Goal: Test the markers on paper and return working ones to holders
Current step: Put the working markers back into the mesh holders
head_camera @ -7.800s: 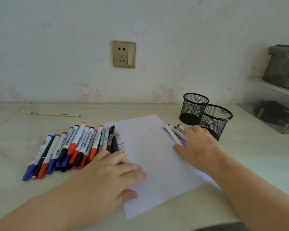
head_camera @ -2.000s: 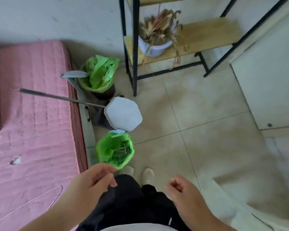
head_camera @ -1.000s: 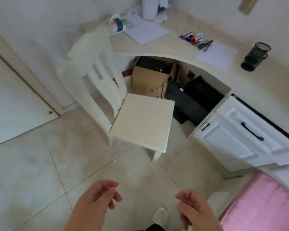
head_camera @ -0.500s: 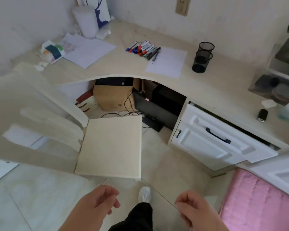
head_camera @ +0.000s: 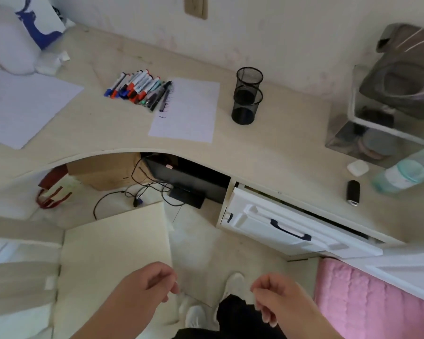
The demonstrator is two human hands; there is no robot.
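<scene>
Head view looked down from a standing position at a curved desk, with the markers lying in a tight row on the far left part of the desktop, their tips pointing toward the near left. Just to their right lay the sheet of paper, its left edge carrying a column of short test strokes and touched or slightly overlapped by the darkest markers. Two black mesh holders stood right of the paper, touching each other, one behind the other, and both looked empty as far as could be seen. The markers would likely handle as light, stiff plastic barrels with smooth, slightly slippery sides, best pinched around the middle of the barrel, the cap pulled off with the other hand; packed so closely, one might drag its neighbours along. The paper was thin and would slide under a pen tip unless pressed flat. The left hand hung low in the near part of the scene, fingers loosely curled and holding nothing, over the corner of the chair seat. The right hand hung beside it, also loosely curled and empty. Both were well apart from the markers, so testing had not resumed.
</scene>
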